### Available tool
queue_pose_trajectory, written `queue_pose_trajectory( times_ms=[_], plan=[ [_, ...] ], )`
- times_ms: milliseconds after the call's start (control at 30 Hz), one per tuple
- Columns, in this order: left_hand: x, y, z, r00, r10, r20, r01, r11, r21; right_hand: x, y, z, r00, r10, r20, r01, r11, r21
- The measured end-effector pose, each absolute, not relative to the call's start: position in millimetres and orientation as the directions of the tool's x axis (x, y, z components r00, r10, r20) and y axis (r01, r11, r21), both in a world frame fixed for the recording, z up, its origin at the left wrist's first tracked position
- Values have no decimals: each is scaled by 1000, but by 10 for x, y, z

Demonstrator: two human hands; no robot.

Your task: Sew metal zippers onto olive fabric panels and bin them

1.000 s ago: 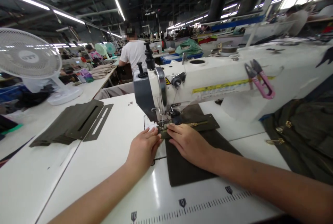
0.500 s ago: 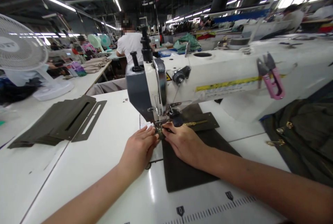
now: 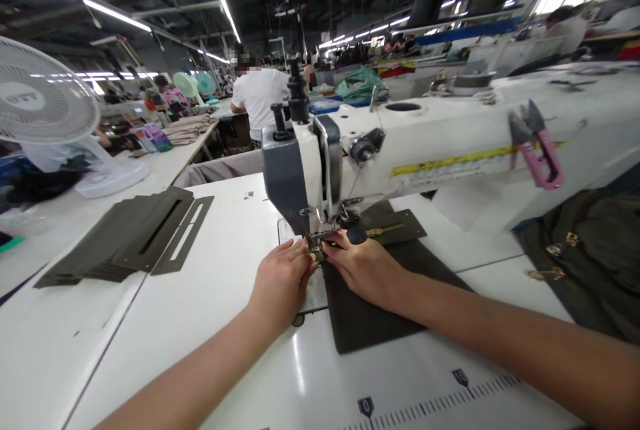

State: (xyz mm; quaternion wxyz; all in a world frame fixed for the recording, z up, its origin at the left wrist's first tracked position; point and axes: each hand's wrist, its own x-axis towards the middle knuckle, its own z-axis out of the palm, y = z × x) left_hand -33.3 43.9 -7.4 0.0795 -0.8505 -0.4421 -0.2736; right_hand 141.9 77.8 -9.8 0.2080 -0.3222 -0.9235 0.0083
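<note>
A dark olive fabric panel (image 3: 370, 320) lies under the head of a white sewing machine (image 3: 450, 130), its near corner towards me. Across its far part runs a strip with a brass-coloured zipper (image 3: 385, 230). My left hand (image 3: 284, 277) is beside the presser foot (image 3: 316, 243), fingers close together and bent over the panel's left edge. On the panel, right of the foot, my right hand (image 3: 367, 267) has thumb and fingers closed at the zipper strip. The machine head and my fingers hide the stitching spot.
Slotted olive pieces (image 3: 120, 237) are stacked on the table at left. A white fan (image 3: 45, 97) stands beyond them. Pink-handled thread snips (image 3: 543, 150) are on the machine arm. A dark bag with zippers (image 3: 590, 257) lies at right. A co-worker (image 3: 260, 97) sits ahead.
The panel has slid a little away from me under the machine, with both hands staying close to the foot. My view has shifted, so everything sits farther right.
</note>
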Motion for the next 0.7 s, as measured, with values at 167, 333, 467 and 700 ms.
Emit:
queue_pose_trajectory(
  times_ms=[167, 333, 467, 700],
  plan=[
    [-339, 447, -79, 446, 719, 533, 798, -589, 126, 1409, 811, -119, -690, 605, 398, 587, 789, -182],
    [-343, 445, -81, 429, 739, 519, 817, -563, 127, 1405, 851, -156, -689, 600, 407, 563, 796, -220],
    [-341, 434, -82, 416, 732, 540, 818, -561, 129, 1400, 850, -159, -676, 606, 419, 557, 793, -247],
    [-346, 439, -91, 416, 745, 521, 826, -549, 126, 1395, 832, -133, -661, 609, 438, 574, 787, -228]
  ],
)
